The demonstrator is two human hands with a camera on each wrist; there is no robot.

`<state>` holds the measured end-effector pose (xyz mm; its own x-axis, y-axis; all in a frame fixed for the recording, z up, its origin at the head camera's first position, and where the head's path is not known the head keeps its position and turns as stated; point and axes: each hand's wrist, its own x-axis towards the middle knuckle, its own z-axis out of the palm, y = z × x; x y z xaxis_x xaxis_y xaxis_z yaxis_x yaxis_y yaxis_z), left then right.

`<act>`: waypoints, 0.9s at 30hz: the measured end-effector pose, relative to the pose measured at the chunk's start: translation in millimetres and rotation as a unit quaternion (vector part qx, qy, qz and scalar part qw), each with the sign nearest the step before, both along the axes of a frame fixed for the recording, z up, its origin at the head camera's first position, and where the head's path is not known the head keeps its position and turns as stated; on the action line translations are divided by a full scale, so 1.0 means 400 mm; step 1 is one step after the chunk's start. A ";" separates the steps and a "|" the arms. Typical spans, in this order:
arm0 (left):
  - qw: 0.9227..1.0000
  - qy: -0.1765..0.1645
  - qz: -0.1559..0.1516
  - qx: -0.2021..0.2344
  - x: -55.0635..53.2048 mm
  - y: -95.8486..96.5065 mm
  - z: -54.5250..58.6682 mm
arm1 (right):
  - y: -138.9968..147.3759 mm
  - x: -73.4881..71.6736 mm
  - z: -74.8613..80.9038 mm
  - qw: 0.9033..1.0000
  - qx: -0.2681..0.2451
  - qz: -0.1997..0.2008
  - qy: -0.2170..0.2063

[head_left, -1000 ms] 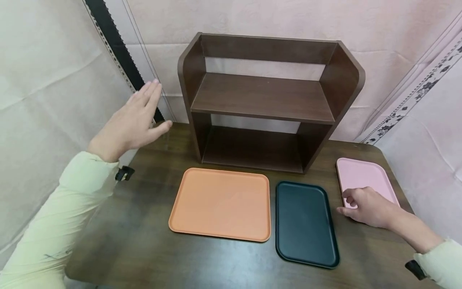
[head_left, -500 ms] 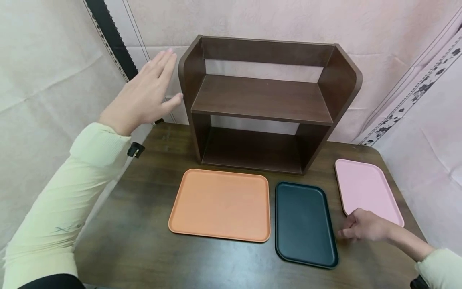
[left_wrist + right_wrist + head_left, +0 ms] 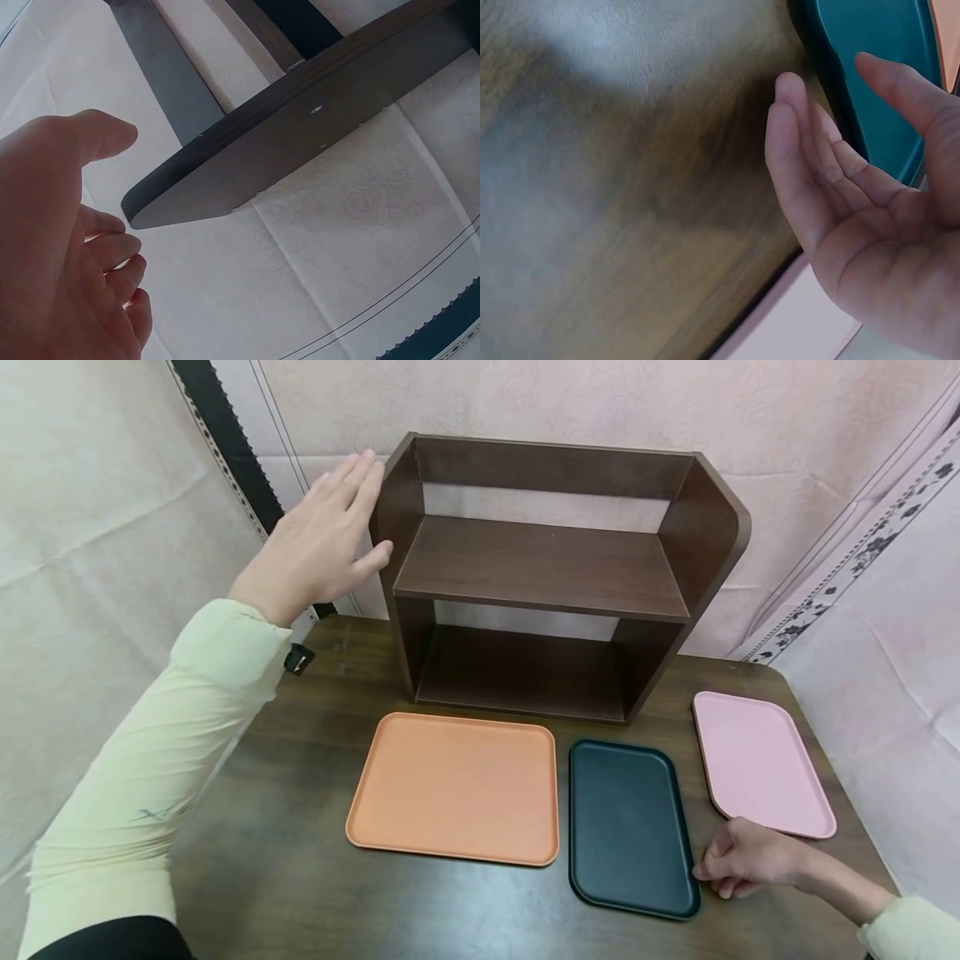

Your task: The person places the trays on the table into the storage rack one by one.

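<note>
My left hand (image 3: 318, 539) is raised beside the upper left side of the dark brown two-tier shelf (image 3: 540, 564), fingers extended and thumb spread. In the left wrist view, a gap shows between the thumb and the rounded end of the shelf's side panel (image 3: 247, 150). Low on the right, my right hand (image 3: 750, 864) is at the right edge of the dark green tray (image 3: 633, 827). Its thumb (image 3: 896, 79) reaches over that tray's edge while the loosely bent fingers (image 3: 784, 150) stay outside it. No grip on the tray shows.
An orange tray (image 3: 453, 789) lies left of the green one, in front of the shelf. A pink tray (image 3: 761, 764) lies at the right, just beyond my right hand. Pale cloth (image 3: 862, 760) hangs around the brown wooden table (image 3: 277, 827).
My left hand has risen and moved right, up to the shelf's side. My right hand has left the pink tray and come nearer to the green tray's lower right edge.
</note>
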<state>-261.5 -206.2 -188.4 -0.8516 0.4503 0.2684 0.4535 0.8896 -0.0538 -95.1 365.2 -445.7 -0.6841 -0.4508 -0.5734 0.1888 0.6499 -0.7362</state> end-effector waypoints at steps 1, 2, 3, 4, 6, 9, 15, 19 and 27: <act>1.000 0.001 -0.001 -0.002 -0.004 0.001 -0.001 | -0.003 0.001 -0.003 1.000 -0.003 -0.003 -0.003; 1.000 0.002 -0.002 -0.002 -0.007 0.003 -0.002 | -0.006 0.002 -0.006 1.000 -0.004 -0.005 -0.005; 1.000 0.001 -0.001 -0.004 -0.011 0.004 -0.003 | -0.009 0.003 -0.008 1.000 -0.008 -0.008 -0.007; 1.000 0.001 0.000 -0.005 -0.015 0.005 -0.004 | -0.012 0.004 -0.011 1.000 -0.010 -0.011 -0.008; 1.000 0.002 0.003 -0.008 -0.022 0.008 -0.008 | -0.017 0.006 -0.016 1.000 -0.013 -0.017 -0.008; 1.000 0.013 0.003 -0.015 -0.032 0.009 -0.014 | -0.022 0.013 -0.023 0.999 -0.010 -0.030 -0.007; 0.998 0.057 -0.014 -0.034 -0.040 0.006 -0.030 | -0.026 0.020 -0.035 0.998 -0.004 -0.058 -0.021; 0.996 0.072 -0.024 -0.041 -0.039 0.001 -0.037 | -0.021 0.020 -0.044 0.997 -0.011 -0.070 -0.030; 0.996 0.078 -0.025 -0.041 -0.038 0.004 -0.040 | 0.006 0.016 -0.077 0.996 -0.074 -0.043 -0.018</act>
<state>-276.6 -204.8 -204.3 -0.7779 0.5175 0.3565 0.4783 0.8556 -0.1982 -88.7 367.6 -476.6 -0.7046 -0.4725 -0.5295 0.2674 0.5144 -0.8148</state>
